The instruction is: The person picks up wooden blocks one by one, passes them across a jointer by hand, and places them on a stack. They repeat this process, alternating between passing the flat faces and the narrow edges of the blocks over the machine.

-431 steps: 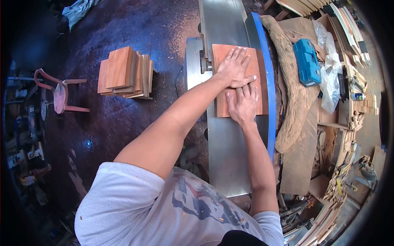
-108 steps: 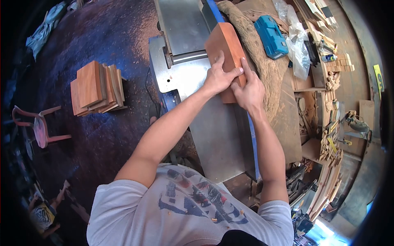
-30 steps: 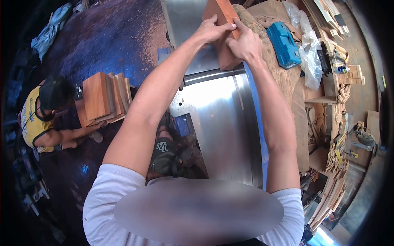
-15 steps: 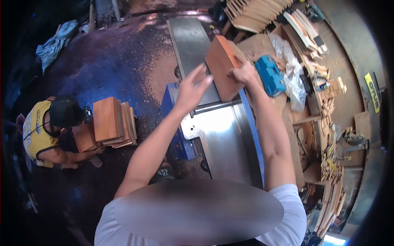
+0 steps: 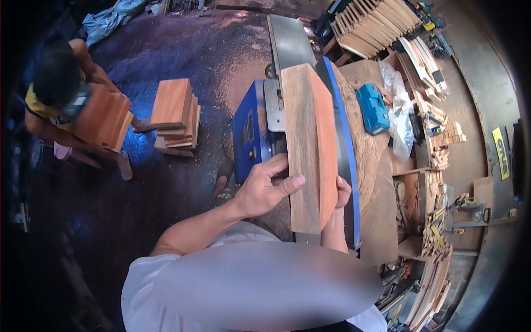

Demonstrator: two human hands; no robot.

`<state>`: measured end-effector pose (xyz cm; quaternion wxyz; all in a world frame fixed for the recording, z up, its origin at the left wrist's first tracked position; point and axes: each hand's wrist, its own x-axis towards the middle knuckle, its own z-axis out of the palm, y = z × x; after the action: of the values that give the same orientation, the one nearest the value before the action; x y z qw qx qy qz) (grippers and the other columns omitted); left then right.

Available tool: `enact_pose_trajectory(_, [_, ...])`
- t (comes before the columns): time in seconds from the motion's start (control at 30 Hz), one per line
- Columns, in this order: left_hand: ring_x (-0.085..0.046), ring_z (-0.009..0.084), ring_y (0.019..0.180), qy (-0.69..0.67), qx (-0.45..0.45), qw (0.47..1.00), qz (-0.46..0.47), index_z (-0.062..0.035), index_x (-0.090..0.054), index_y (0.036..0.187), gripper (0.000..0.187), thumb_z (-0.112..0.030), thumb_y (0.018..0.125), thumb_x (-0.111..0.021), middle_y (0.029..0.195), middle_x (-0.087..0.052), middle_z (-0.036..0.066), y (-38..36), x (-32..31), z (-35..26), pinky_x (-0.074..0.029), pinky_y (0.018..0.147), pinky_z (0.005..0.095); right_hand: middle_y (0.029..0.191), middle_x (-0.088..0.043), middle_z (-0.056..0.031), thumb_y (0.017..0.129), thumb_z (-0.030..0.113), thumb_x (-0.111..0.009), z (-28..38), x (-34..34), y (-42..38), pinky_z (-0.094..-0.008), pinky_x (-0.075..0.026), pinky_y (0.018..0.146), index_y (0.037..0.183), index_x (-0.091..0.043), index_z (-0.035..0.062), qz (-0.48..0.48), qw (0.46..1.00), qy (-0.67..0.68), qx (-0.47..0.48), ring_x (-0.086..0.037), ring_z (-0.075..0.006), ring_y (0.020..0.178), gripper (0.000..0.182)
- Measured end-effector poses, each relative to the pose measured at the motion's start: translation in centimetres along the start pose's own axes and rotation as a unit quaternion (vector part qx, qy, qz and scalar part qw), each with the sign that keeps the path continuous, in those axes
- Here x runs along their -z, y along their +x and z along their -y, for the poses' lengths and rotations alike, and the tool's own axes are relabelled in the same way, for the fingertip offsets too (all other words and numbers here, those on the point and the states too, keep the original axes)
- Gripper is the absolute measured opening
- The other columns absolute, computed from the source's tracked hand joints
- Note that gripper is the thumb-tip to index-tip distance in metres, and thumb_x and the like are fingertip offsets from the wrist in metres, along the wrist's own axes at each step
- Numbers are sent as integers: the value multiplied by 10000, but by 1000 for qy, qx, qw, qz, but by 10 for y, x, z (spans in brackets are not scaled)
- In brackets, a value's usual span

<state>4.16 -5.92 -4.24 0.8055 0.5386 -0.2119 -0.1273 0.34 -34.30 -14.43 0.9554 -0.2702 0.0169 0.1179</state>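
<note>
A thick reddish-brown wooden board (image 5: 305, 144) is held up between my hands over a blue-sided jointer (image 5: 247, 124). One long face looks grey and weathered; the side next to it is smoother and orange. My left hand (image 5: 268, 187) grips the left edge, thumb across the grey face and fingers behind it. On the opposite side, my right hand (image 5: 342, 192) is curled around the board, partly hidden by it. The board covers much of the machine's metal bed (image 5: 291, 43), whose far end still shows.
At left a person (image 5: 52, 83) bends over, holding several boards (image 5: 99, 119). A stack of boards (image 5: 170, 105) stands on the shaving-strewn floor. Right of the machine are a teal case (image 5: 372, 108), plastic wrapping (image 5: 399, 119) and shelves of wood scraps (image 5: 440, 149).
The board has come off the machine bed toward me and been turned. My left hand, free before, now grips it. The person at left has lifted boards away from the stack.
</note>
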Motion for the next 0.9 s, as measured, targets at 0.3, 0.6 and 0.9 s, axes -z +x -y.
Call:
enact_pose_trajectory(0.3, [-653,167,1067,82,6,996,-18,101,-635,1268,549,-392,1033,-696,1135,-652,138,-45,-12,-10,-550,940,320,1331,-657,-298,948,390,-618,-40,15,-34,-509,-501,1104,1453,-510,-90,-43,999,13,-21,-681,-392,1185,705])
enact_pose_trajectory(0.6, [-645,171,1106,15,87,996,7,99,-576,1336,594,-373,1007,-722,1232,-652,162,-40,-37,0,-520,974,326,1358,-646,-293,914,322,-648,-3,-2,-65,-503,-498,1126,1485,-470,-101,-53,998,-41,-2,-685,-390,1191,733])
enact_pose_trajectory(0.9, [-574,266,1263,130,84,984,83,115,-429,1426,751,-378,961,-753,1338,-569,223,-13,-65,25,-453,1091,387,1400,-616,-274,964,258,-669,-29,32,-95,-517,-489,1141,1500,-416,-103,-29,992,119,37,-645,-376,1268,694])
